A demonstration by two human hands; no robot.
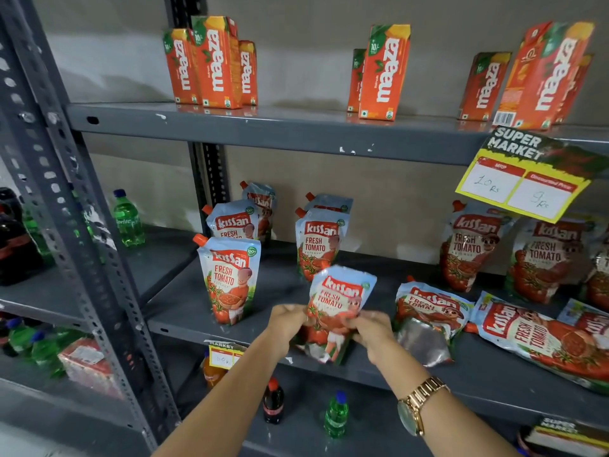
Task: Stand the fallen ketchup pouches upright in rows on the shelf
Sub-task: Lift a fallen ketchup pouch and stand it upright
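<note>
Red-and-pale-blue plastic ketchup pouch [336, 311] sits between both hands at the front edge of the grey metal shelf [184, 311], tilted a little to the right, its base touching the shelf. Left hand [287, 319] pinches its left side and right hand [372, 331], above a gold wristwatch [418, 404], pinches its right side. Upright pouches [229, 278] stand beyond the left hand, and fallen pouches [428, 311] lie just right of the right hand.
</note>
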